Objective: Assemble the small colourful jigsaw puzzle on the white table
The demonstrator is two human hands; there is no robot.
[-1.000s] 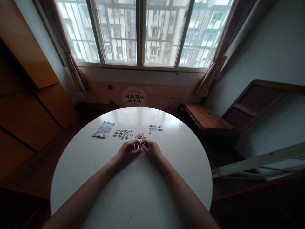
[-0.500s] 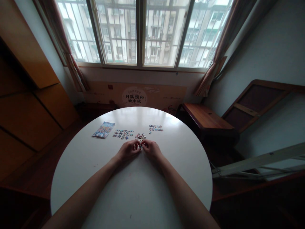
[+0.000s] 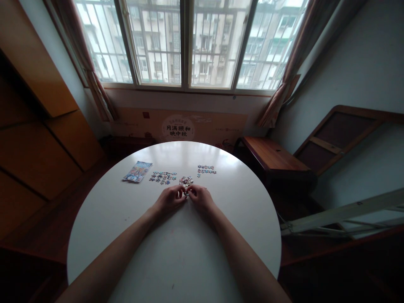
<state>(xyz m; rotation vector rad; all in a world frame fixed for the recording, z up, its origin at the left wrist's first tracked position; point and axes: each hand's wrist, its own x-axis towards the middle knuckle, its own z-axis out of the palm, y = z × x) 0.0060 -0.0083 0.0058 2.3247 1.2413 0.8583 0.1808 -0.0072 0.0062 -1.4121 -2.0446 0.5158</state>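
Observation:
My left hand [image 3: 172,197] and my right hand [image 3: 200,197] meet at the middle of the white table [image 3: 176,248]. Their fingers are curled and pinched around small jigsaw puzzle pieces [image 3: 186,193], mostly hidden by the fingertips. Just beyond the fingers lies a loose heap of puzzle pieces [image 3: 186,181]. Left of the heap, several pieces are laid out in a spread group [image 3: 163,177]. To the right and farther back is a joined strip of pieces [image 3: 206,170] with a corner shape.
A colourful picture sheet or packet [image 3: 138,171] lies on the table's left side. Beyond the table's right edge stands a low wooden bench [image 3: 271,153]. Wooden cabinets [image 3: 59,155] are on the left, and a barred window [image 3: 183,42] is ahead.

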